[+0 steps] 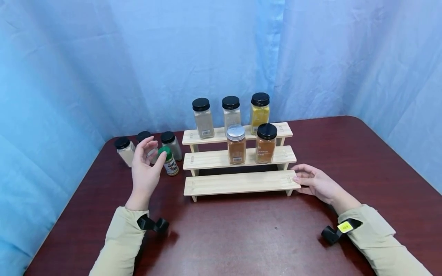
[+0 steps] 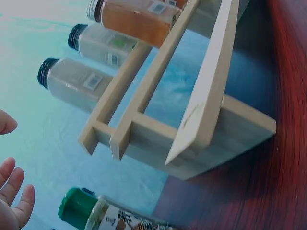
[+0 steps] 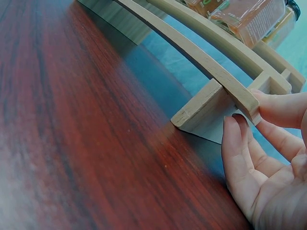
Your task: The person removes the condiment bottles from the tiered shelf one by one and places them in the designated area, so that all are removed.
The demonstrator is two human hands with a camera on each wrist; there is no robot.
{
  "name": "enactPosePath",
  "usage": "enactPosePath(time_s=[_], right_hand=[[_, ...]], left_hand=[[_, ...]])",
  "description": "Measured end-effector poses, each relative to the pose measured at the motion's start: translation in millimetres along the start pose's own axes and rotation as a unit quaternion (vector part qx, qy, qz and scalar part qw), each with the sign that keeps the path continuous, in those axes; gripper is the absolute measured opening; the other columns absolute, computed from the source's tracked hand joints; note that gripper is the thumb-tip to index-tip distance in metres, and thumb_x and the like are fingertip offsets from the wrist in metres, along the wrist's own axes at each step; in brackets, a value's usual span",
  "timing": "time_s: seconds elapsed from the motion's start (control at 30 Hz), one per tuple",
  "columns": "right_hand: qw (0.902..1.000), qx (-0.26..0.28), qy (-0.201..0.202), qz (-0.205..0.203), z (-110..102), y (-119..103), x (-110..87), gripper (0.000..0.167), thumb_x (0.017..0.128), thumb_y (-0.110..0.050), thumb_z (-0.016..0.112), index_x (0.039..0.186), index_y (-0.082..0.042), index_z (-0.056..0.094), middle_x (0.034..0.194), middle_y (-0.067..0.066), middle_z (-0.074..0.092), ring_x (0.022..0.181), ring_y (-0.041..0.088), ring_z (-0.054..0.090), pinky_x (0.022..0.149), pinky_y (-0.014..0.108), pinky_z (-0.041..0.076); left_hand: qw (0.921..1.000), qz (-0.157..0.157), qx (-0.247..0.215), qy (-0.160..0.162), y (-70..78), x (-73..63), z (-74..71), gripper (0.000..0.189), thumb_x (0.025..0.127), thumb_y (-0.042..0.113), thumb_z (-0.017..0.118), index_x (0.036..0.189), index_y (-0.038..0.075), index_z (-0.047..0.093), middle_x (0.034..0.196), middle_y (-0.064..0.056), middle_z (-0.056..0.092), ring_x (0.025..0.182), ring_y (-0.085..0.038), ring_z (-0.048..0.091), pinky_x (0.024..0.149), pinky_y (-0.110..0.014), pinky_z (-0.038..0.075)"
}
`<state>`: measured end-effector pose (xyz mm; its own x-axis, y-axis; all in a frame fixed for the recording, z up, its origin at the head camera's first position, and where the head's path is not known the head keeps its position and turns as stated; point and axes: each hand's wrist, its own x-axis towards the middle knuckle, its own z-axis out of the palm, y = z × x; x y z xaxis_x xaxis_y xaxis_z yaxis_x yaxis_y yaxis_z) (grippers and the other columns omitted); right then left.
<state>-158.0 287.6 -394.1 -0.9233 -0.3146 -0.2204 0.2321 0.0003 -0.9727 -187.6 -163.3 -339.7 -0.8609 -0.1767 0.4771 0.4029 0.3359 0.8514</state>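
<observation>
The right hand (image 1: pixel 319 185) pinches the end of the rack (image 1: pixel 241 183), maybe so its 5 jars (image 1: pixel 236 151) stand steady, and the left hand (image 1: pixel 145 174) is spread beside the green-lidded jar (image 1: pixel 170 165)

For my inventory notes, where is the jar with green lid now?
In the head view, the green-lidded jar stands left of the wooden rack, near the left hand, in front of a black-lidded jar.

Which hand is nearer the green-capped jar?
Left. The left hand is beside the green-capped jar; the right hand is at the far right end of the wooden rack.
</observation>
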Motion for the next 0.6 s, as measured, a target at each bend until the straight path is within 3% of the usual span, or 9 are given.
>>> enactPosePath(time_s=[0.17,0.37,0.6], right_hand=[[0.9999,-0.010,0.004,0.006,-1,-1,1.2,0.021,0.093,-0.008,0.058,0.104,-0.025,0.054,0.092,-0.007,0.063,0.083,0.007,0.064,0.073,0.026,0.055],[1.0000,0.002,0.003,0.004,-2,-1,1.9,0.021,0.093,-0.007,0.057,0.103,-0.025,0.055,0.091,-0.007,0.063,0.082,0.007,0.064,0.073,0.026,0.055],[1.0000,0.009,-0.002,-0.003,-2,1,1.4,0.022,0.094,-0.007,0.056,0.105,-0.025,0.054,0.091,-0.007,0.063,0.082,0.007,0.064,0.073,0.026,0.056]], left_hand=[[0.9996,0.013,-0.025,0.000,7.1,-2.7,3.1,0.047,0.089,-0.004,0.059,0.133,-0.002,0.043,0.124,-0.019,0.050,0.118,-0.019,0.051,0.100,-0.023,0.043],[0.9984,0.021,-0.047,-0.023,17.7,-2.2,11.6,0.046,0.090,-0.004,0.058,0.133,-0.003,0.043,0.126,-0.019,0.050,0.117,-0.014,0.049,0.102,-0.035,0.042],[0.9951,0.028,-0.071,-0.062,31.8,-1.9,25.7,0.047,0.091,-0.003,0.057,0.136,-0.001,0.041,0.128,-0.018,0.047,0.123,-0.027,0.045,0.103,-0.037,0.039]])
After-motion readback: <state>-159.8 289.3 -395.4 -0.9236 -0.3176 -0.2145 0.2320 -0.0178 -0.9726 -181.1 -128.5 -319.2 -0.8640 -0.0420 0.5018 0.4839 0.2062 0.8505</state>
